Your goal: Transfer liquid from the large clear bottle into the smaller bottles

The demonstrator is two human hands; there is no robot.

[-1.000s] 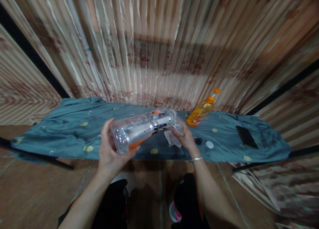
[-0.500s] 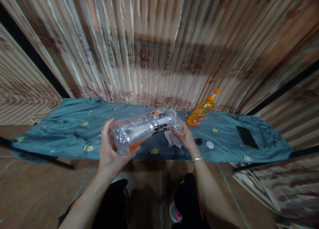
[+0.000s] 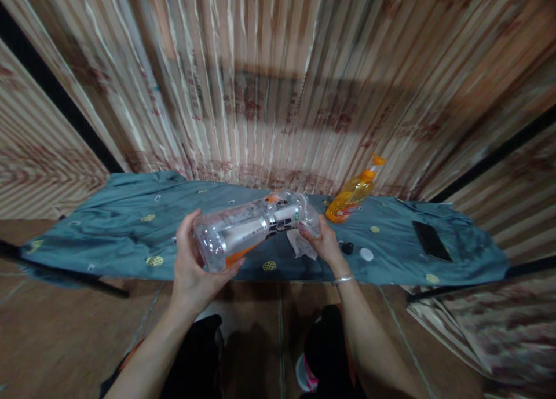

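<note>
A clear plastic bottle (image 3: pixel 245 228) with a silver and orange label is held on its side above the cloth-covered surface. Its base end is in my left hand (image 3: pixel 197 263), the fingers and thumb wrapped round it. At the narrower end my right hand (image 3: pixel 324 242) is closed on the bottle, with a silver bracelet on the wrist. Just beneath that end lies a crumpled whitish piece (image 3: pixel 302 245), perhaps tissue or film, partly hidden by the bottle and hand. Beyond my right hand stands a yellow-orange pump bottle (image 3: pixel 347 202).
A small black object (image 3: pixel 346 247) and a white round disc (image 3: pixel 366 253) lie right of my right hand. A dark phone-like slab (image 3: pixel 431 241) rests farther right on the blue-green cloth (image 3: pixel 117 225). Striped curtains (image 3: pixel 269 98) hang behind, and black poles (image 3: pixel 56 92) slant at both sides.
Almost nothing differs. Both hands keep their hold on the bottle, and the whole view has shifted by only a few pixels.
</note>
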